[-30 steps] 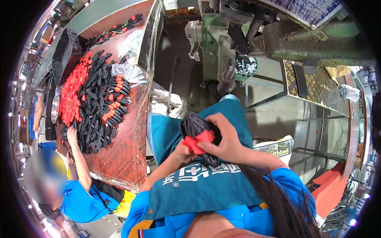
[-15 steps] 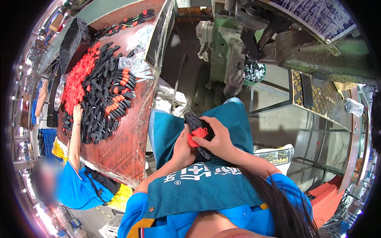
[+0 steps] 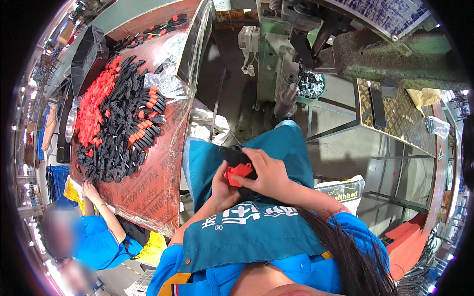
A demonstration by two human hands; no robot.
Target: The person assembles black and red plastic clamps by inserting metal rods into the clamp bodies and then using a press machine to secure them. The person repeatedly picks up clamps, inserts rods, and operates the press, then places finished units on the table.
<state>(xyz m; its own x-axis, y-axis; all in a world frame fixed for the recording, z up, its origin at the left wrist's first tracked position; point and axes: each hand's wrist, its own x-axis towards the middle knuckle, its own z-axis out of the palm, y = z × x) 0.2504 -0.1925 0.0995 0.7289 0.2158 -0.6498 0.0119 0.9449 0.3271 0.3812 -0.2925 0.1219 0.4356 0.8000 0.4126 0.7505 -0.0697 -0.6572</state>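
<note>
Over my lap, on a teal apron (image 3: 256, 232), both hands work one small part. My right hand (image 3: 269, 175) wraps over a black plastic piece (image 3: 236, 157) and presses a red plastic piece (image 3: 238, 173) against it. My left hand (image 3: 223, 190) supports the same pair from below, its thumb beside the red piece. Much of the black piece is hidden under my fingers.
To my left stands a brown table (image 3: 153, 182) heaped with black parts (image 3: 118, 138) and red parts (image 3: 96, 101). A co-worker's hand (image 3: 91, 190) reaches onto its near edge. Ahead is a green press machine (image 3: 286, 44) with a bin of metal bits (image 3: 311, 84).
The view has shifted, so the table and machine sit differently. My hands stay on my lap with the red and black pieces, now turned slightly. The co-worker's hand has moved lower along the table.
</note>
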